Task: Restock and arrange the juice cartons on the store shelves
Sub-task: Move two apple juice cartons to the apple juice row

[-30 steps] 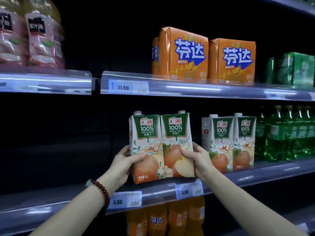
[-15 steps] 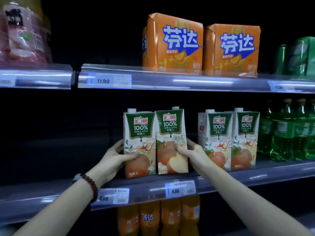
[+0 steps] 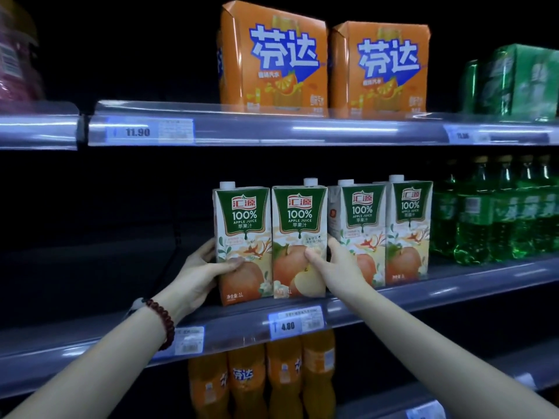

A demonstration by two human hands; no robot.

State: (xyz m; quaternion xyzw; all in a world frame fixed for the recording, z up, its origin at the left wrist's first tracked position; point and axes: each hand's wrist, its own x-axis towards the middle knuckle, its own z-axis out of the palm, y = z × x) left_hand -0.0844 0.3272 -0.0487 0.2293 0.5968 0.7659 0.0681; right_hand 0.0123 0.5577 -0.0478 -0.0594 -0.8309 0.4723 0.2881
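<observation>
Left hand: left hand (image 3: 201,275) grips the left edge of the leftmost tall white-and-green apple juice carton (image 3: 243,243), thumb lying across its front over the printed apple, fingers curled behind the side; a dark red bead bracelet (image 3: 163,323) circles the wrist.
Right hand: right hand (image 3: 331,264) grips the right edge of the second apple juice carton (image 3: 299,240), thumb on its front, fingers tucked between it and the third carton.
Held cartons: both stand upright on the grey middle shelf (image 3: 453,285), long axis vertical, white caps up, printed fronts facing the aisle, sides touching.
Shelf pair: two more apple juice cartons (image 3: 381,231) stand upright just to the right, the nearer one touching the second carton.
Carton writing: "100% APPLE JUICE", red brand badge in Chinese characters, "1L" near the base.
Price tags: "11.90" on the upper shelf rail (image 3: 142,131); "4.00" on the middle rail (image 3: 295,323).
Upper shelf: two orange cardboard soda packs (image 3: 323,65) with large white Chinese lettering; green packs (image 3: 514,80) to the right.
Far right: green plastic bottles (image 3: 496,213) beside the cartons.
Below: orange soda bottles (image 3: 263,379).
</observation>
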